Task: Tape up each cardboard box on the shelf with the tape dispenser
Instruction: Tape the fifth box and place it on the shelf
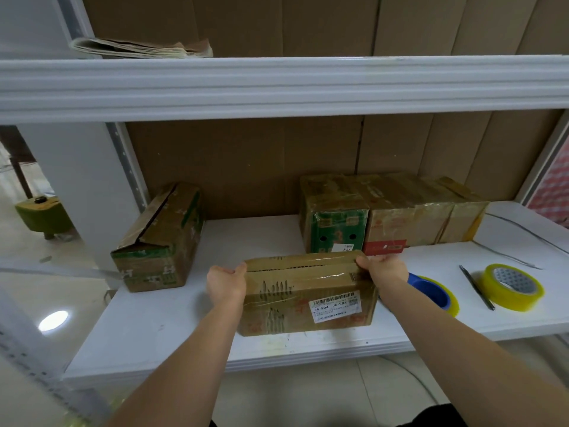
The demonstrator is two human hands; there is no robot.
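Head view, landmark: the front box (308,295), near the front edge of the white shelf (172,328), label side facing the person.
Left hand (226,283): its grip is clamped on the front box's left end, thumb over the top edge and fingers down the side.
Right hand (383,268): its grip is clamped on the front box's right end near the top rear corner, thumb over the top.
Why held so: a hand at each end steadies the front box; I judge the person is squaring or turning it so the top seam, already under glossy tape, faces up.
Box relative to grip: the front box lies between the two hands, touching both palms and resting on the shelf.
Tape dispenser (431,291): blue with a clear roll, just right of the front box and partly behind the right forearm; probably parked there for easy reach.
Spare tape roll (512,286): yellowish, further right of the front box, with a pen (477,288) between it and the dispenser.
Open box (158,238): left of and behind the front box, top flaps gaping; likely untaped.
Taped boxes (391,211): a row behind the front box against the cardboard backing, tape-wrapped.
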